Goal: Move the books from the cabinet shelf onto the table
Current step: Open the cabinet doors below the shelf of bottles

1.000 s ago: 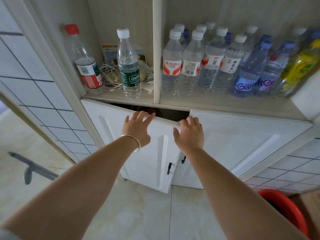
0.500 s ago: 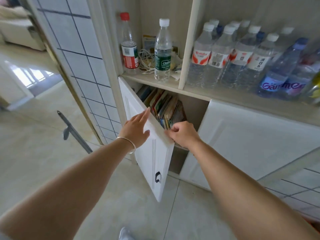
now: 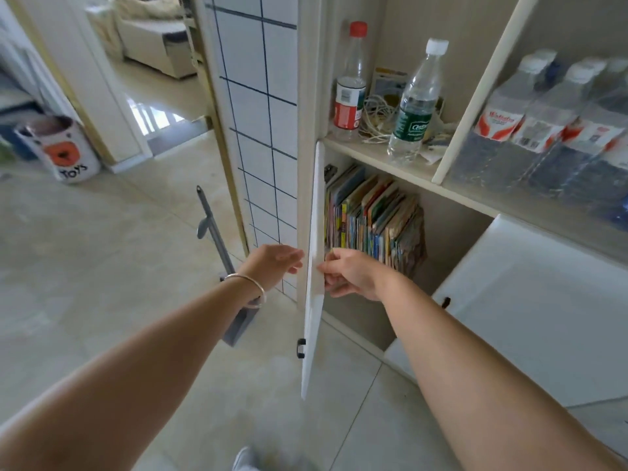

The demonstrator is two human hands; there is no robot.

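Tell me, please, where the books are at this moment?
In the head view the books stand upright in the lower cabinet compartment, just right of the open left door and under the shelf holding two bottles.

Cabinet door (image 3: 314,266) smooth white gloss; books (image 3: 373,215) paper covers; floor (image 3: 102,266) glossy tile; bottles (image 3: 413,107) clear plastic

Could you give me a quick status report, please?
Left hand open beside door; right hand curled on its edge. Books standing on the shelf, untouched. Door wide open, nothing blocking.
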